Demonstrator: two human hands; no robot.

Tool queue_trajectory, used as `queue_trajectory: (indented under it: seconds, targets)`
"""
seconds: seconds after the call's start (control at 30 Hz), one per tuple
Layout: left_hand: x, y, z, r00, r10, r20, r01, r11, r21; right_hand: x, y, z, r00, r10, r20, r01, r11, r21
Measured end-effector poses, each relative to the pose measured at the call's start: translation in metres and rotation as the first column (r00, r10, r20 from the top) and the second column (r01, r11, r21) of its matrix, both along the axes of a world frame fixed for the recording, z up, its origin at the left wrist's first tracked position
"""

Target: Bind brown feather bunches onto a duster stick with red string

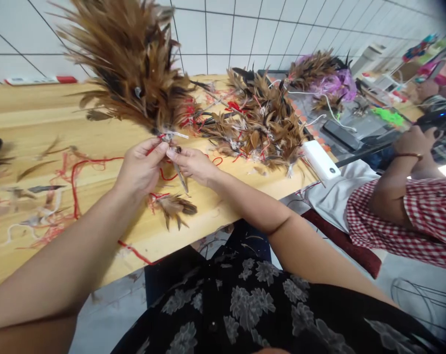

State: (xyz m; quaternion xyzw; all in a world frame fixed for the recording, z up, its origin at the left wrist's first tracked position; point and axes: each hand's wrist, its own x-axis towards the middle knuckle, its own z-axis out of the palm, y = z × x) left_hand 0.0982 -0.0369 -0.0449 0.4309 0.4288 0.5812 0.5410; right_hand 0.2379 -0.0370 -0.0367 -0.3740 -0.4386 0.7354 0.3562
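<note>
My left hand [139, 167] pinches the bound base of a big brown feather bunch [130, 64] that fans up and away over the wooden table [31, 113]. My right hand [193, 162] is closed beside it, fingertips meeting the left thumb at the binding, gripping a thin feather quill [181, 177] that points down. Red thread [78, 169] trails from the binding across the table. A small loose feather tuft [174, 206] lies just below my hands.
A pile of bundled brown feathers [259, 123] with red ties lies right of my hands. A white box [321, 160] sits at the table edge. Another person in a red checked shirt [400, 221] sits at right. Loose feathers and thread scraps [38, 216] litter the left.
</note>
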Motion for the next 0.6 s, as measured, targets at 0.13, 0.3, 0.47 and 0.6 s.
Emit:
queue_trajectory:
  seconds: [0.13, 0.3, 0.47, 0.6]
  targets:
    - [0.002, -0.001, 0.004, 0.999, 0.050, 0.016, -0.049, 0.996, -0.072, 0.000, -0.005, 0.007, 0.999, -0.029, 0.027, 0.029, 0.999, -0.015]
    - [0.002, -0.001, 0.002, 0.999, 0.008, 0.053, -0.006, 1.000, -0.031, -0.005, -0.005, 0.007, 0.989, -0.143, 0.037, 0.140, 0.987, 0.073]
    - [0.002, -0.002, 0.002, 0.998, 0.020, 0.060, -0.020, 1.000, -0.008, -0.005, -0.004, 0.010, 0.993, -0.117, 0.003, 0.116, 0.991, 0.061]
    - [0.001, -0.003, 0.004, 0.998, 0.042, 0.037, -0.042, 0.999, -0.017, -0.003, -0.005, 0.013, 0.993, -0.115, -0.006, 0.115, 0.988, 0.106]
